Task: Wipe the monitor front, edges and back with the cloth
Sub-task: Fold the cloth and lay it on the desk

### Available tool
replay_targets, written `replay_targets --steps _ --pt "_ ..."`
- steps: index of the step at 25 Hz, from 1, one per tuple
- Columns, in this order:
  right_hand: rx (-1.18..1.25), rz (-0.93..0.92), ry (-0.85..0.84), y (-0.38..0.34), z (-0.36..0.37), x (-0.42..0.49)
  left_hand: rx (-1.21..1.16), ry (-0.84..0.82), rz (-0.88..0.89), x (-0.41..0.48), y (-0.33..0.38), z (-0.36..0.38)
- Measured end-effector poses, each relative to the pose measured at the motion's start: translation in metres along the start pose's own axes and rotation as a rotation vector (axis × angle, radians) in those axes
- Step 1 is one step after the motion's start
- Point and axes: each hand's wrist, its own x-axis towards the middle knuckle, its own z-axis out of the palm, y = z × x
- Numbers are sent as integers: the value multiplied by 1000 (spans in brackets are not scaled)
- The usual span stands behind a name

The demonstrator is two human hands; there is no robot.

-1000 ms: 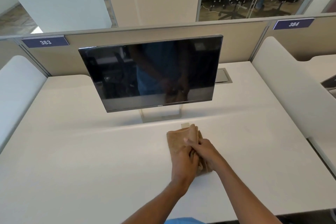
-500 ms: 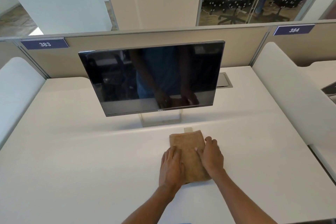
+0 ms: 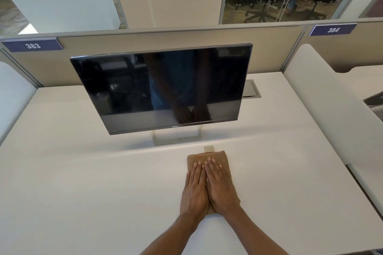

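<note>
A black monitor (image 3: pixel 163 87) on a silver stand (image 3: pixel 176 137) sits mid-desk, its dark screen facing me and tilted back. In front of it a folded tan cloth (image 3: pixel 215 156) lies flat on the white desk (image 3: pixel 83 172). My left hand (image 3: pixel 194 189) and my right hand (image 3: pixel 221 186) lie side by side on the cloth, fingers straight and pressed flat, covering most of it. The monitor's back is hidden.
A small tan tab (image 3: pixel 208 148) pokes out beyond the cloth's far edge. A grey cable hatch (image 3: pixel 251 89) sits behind the monitor's right side. Beige partitions (image 3: pixel 145 43) with number plates 383 and 384 bound the desk, and white side dividers (image 3: pixel 323 97) stand left and right.
The cloth went from bunched between both hands to folded flat on the desk. My hands then came together from its two sides and now press on top of it.
</note>
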Motion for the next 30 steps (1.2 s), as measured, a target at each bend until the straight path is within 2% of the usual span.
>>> replay_targets --steps 3,6,10,16,19,30 --pt "-72 -81 164 14 -16 -6 147 39 55 7 12 5" --pt "-161 -76 72 47 -35 -7 226 75 157 23 37 28" --pt "-195 -38 24 97 -52 -11 240 -24 149 38 68 58" --pt "-219 -41 -2 153 -79 -7 207 -31 136 65 107 95" --pt "-259 -6 -23 162 -87 4 275 -55 140 81 116 98" --pt "-192 20 -67 166 -85 6 304 -118 175 83 114 78"
